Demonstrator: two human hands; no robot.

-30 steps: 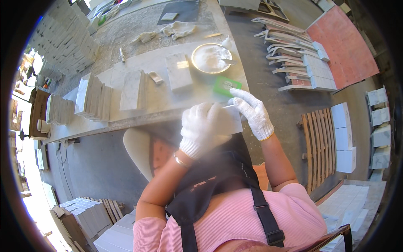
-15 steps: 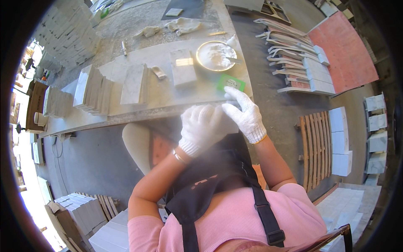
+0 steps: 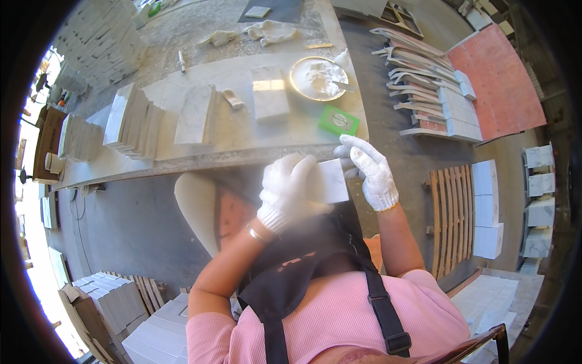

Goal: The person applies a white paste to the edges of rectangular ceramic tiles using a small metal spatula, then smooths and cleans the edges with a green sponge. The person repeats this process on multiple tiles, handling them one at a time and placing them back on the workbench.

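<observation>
A white marble tile [image 3: 332, 181] is in the grip of my gloved left hand [image 3: 287, 189], held above my lap just off the table's front edge. The thumb lies over the near side of the tile. By the tile's right edge is my gloved right hand [image 3: 374, 175], its fingers bent and apart. I cannot tell whether its fingertips touch the tile. Just beyond it, a green box-like block [image 3: 338, 122] rests on the table. A round bowl of white powder or paste [image 3: 317, 77], with a flat blade in it, stands farther back.
Marble tile stacks [image 3: 129, 124] line the table [image 3: 242, 153] to the left, with another stack [image 3: 270, 97] near the bowl. Crumpled gloves [image 3: 270, 33] lie at the back. On the floor at right are a wooden pallet [image 3: 451, 218] and boxed tiles [image 3: 487, 206].
My right hand has moved right and slightly toward me, off the front of the tile. More of the tile's face now shows, and the green block is uncovered.
</observation>
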